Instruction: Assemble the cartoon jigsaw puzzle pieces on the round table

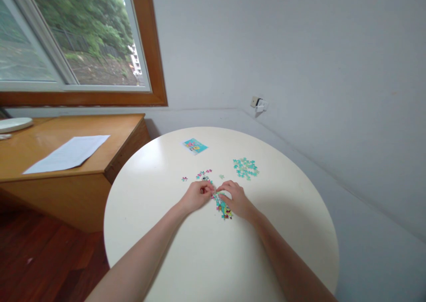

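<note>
Both hands meet over jigsaw pieces on a round white table (206, 257). My left hand (196, 196) is closed, thumb and fingertips pinched together at the left edge of the joined jigsaw pieces (223, 206); whatever lies in the pinch is too small to make out. Opposite it, my right hand (236, 198) curves over the upper end of these pieces, its thumb and fingers apart, with fingertips near the left ones. Yellow, teal and pink show on the joined part. Beyond the left hand lie several loose pink and teal pieces (201, 174).
A pile of teal and pale green pieces (245, 168) lies at the right back of the table. A small picture card (195, 146) rests near the far edge. To the left stands a wooden desk (123, 129) with a paper sheet (68, 153). A wall socket (259, 103) is behind.
</note>
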### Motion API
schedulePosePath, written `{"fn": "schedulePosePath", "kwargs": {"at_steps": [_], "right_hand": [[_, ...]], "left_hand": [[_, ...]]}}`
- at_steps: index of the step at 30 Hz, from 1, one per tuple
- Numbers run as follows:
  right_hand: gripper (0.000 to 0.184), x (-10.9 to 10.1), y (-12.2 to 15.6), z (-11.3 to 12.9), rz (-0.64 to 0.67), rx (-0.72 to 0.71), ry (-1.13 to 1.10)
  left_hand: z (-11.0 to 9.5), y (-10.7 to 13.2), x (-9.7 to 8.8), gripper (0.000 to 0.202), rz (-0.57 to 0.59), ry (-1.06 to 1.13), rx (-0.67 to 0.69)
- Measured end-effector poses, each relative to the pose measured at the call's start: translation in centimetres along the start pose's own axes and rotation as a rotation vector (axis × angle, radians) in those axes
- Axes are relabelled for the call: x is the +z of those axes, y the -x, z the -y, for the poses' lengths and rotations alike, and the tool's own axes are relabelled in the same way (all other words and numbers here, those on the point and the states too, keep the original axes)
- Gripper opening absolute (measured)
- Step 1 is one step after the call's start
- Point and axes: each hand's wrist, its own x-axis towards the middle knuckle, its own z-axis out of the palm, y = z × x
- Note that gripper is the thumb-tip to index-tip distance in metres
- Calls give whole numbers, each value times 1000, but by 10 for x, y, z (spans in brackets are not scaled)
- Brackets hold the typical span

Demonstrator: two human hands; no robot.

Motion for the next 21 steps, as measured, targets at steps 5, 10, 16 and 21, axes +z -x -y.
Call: {"fn": "schedulePosePath", "kwargs": {"at_steps": [5, 10, 16, 21], "right_hand": [[16, -1, 0, 1, 6, 10, -5], [16, -1, 0, 1, 10, 11, -8], [17, -1, 0, 1, 6, -1, -1], [17, -2, 0, 2, 1, -5, 7]], "left_hand": [[4, 0, 1, 10, 22, -15, 23], [7, 0, 1, 13, 26, -39, 44], [7, 1, 1, 12, 50, -60, 46], [9, 2, 1, 13, 90, -103, 68]]}}
